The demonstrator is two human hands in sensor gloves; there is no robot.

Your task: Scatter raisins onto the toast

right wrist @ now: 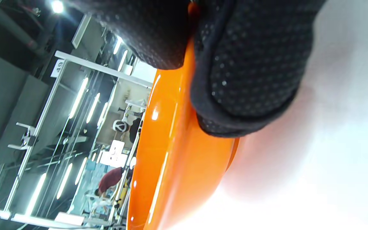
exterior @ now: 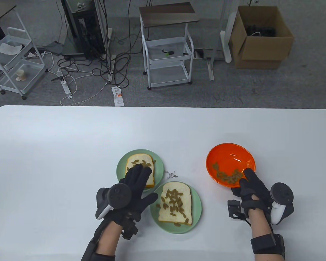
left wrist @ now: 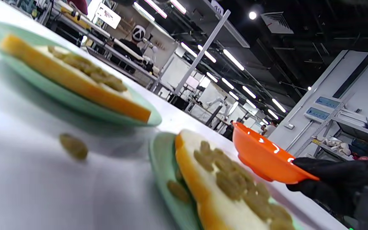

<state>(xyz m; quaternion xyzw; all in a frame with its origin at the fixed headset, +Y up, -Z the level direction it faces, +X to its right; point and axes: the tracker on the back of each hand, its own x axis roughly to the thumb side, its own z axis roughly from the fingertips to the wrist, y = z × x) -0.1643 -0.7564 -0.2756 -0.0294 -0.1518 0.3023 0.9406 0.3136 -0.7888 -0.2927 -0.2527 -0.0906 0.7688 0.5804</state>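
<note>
Two green plates each hold a slice of toast topped with raisins: the far plate [exterior: 159,163] with its toast [exterior: 138,161], and the near plate [exterior: 197,214] with its toast [exterior: 176,204]. My left hand [exterior: 141,176] hovers over the near edge of the far toast with the fingers spread and nothing visible in them. An orange bowl [exterior: 228,155] on the right holds raisins [exterior: 229,177]. My right hand [exterior: 247,180] grips the bowl's near rim. The right wrist view shows its fingers [right wrist: 248,73] on the bowl [right wrist: 171,143].
In the left wrist view a loose raisin [left wrist: 73,147] lies on the white table between the plates, and another raisin [left wrist: 177,190] lies on the near plate's rim. The bowl [left wrist: 260,159] and right hand [left wrist: 331,179] show there too. Carts and a cardboard box stand beyond the table.
</note>
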